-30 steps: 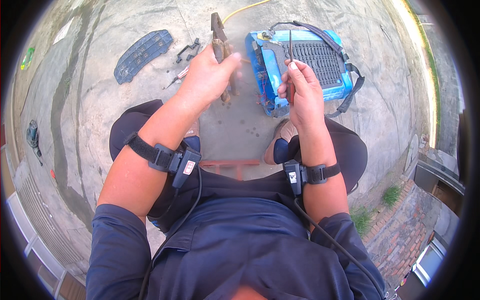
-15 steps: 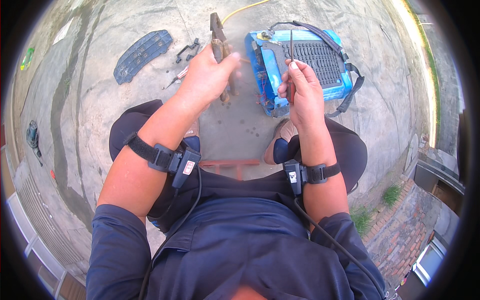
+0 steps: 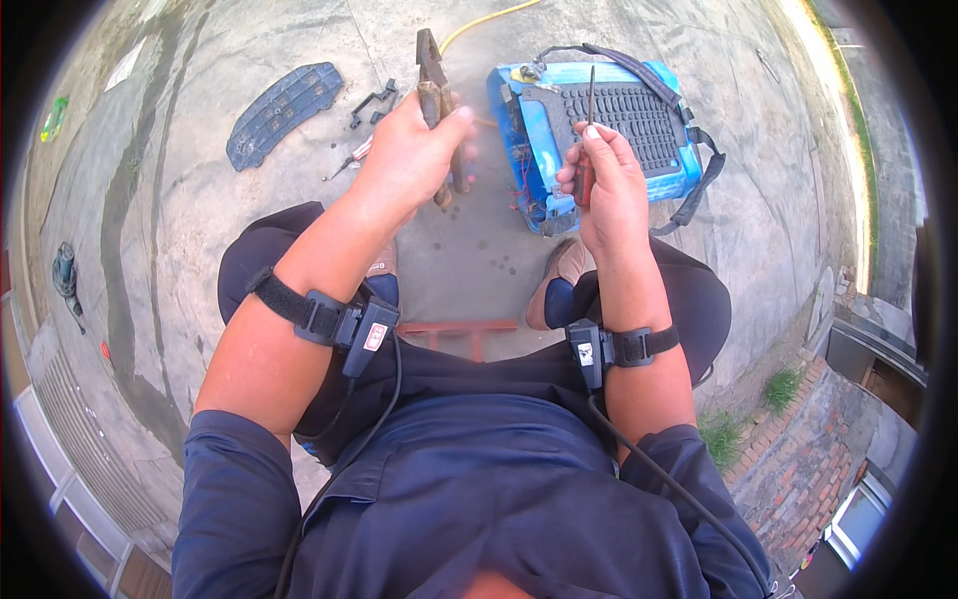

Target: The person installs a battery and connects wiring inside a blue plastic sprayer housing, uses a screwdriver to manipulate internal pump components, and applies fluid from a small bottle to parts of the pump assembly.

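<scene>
My left hand point(image 3: 411, 150) is closed around a pair of worn, rusty pliers point(image 3: 429, 62), whose jaws point away from me. Part of the handles is hidden by my fingers. In my right hand point(image 3: 611, 180) is a screwdriver point(image 3: 584, 185) with a red handle, held between thumb and fingers, its thin dark shaft upward. Beneath that hand lies a blue plastic backpack unit point(image 3: 539, 135) with a ribbed black back panel point(image 3: 624, 125) and a black strap point(image 3: 707, 145). Loose red wires point(image 3: 522, 190) show at its near left end. Neither tool visibly touches the unit.
On the concrete at far left lie a curved dark plastic cover point(image 3: 286, 115), small black brackets point(image 3: 373, 105) and another screwdriver point(image 3: 351, 160). A yellow hose point(image 3: 484, 18) runs behind the pliers. A dark power tool point(image 3: 66, 275) lies further left. A reddish metal bar point(image 3: 459, 326) sits between my feet.
The screwdriver's shaft has tilted slightly to the right. The pliers have shifted a little in my left hand, which otherwise stays nearly in place. The blue unit lies as before.
</scene>
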A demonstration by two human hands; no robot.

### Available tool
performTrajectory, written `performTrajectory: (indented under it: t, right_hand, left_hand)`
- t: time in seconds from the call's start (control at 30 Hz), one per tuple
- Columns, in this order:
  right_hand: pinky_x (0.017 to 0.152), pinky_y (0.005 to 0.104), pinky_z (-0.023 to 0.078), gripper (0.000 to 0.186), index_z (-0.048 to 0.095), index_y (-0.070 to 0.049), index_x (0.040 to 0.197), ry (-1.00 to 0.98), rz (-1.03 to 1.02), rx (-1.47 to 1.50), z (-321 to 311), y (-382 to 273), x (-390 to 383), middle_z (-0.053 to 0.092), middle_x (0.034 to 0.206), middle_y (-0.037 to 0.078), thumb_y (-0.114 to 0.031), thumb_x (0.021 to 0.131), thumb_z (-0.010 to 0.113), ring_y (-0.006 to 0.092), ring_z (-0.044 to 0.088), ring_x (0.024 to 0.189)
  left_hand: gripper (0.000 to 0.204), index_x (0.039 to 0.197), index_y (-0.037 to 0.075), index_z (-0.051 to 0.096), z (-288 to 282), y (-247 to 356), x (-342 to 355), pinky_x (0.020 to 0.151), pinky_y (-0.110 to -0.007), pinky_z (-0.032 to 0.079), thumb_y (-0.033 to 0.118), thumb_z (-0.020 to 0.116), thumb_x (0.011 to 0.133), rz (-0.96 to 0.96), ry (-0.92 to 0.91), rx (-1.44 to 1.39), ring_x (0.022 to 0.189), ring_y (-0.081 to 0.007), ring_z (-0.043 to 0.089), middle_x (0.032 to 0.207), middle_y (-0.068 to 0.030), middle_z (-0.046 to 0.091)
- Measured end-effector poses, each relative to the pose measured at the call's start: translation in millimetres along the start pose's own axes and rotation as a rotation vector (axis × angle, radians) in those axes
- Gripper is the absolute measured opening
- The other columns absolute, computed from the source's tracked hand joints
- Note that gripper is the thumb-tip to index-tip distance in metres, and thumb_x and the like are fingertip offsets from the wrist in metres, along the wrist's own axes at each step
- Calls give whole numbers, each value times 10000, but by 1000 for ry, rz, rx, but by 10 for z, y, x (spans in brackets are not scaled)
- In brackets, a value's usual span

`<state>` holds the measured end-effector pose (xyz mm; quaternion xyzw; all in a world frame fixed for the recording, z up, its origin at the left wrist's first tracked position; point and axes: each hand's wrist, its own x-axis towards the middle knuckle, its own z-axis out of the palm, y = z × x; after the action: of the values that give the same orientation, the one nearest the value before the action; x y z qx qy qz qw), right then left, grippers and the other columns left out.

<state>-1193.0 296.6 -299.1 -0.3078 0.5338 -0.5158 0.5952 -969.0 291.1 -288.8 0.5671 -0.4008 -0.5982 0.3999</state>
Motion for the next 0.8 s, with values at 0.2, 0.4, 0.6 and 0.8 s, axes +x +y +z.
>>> performTrajectory:
  t: [0.2, 0.4, 0.6, 0.8]
  right_hand:
    - [581, 270, 490, 215, 625, -55, 1150, 34, -8, -24, -29, -18, 12, 653, 845, 48, -240, 1048, 589, 140, 648, 665]
    - [602, 287, 497, 200, 607, -44, 1131, 83, 0, -33, -21, -29, 18, 648, 872, 67, -188, 1031, 512, 166, 654, 692]
    - [553, 267, 457, 185, 622, -44, 1114, 76, -1, -73, -107, 27, 83, 614, 814, 23, -167, 1004, 537, 126, 592, 617]
    - [518, 250, 438, 210, 669, -24, 1104, 110, 16, -342, -79, 28, 120, 605, 747, -18, -175, 958, 692, 82, 549, 560]
  left_hand:
    - [454, 1392, -33, 511, 0, 2, 0, 800, -339, 549, 249, 593, 1046, -2, 9, -8, 957, -197, 718, 1097, -120, 709]
    - [450, 1386, -28, 515, -8, 4, 6, 801, -341, 549, 256, 597, 1046, 3, 17, -22, 953, -196, 717, 1093, -117, 710]
    - [381, 1317, 4, 555, -15, 86, -11, 766, -327, 550, 254, 617, 1036, 13, 62, -103, 891, -178, 699, 1012, -87, 692]
    - [361, 1285, 38, 612, -353, 434, -19, 723, -305, 541, 248, 631, 993, 74, 177, -181, 779, -130, 624, 901, -26, 640]
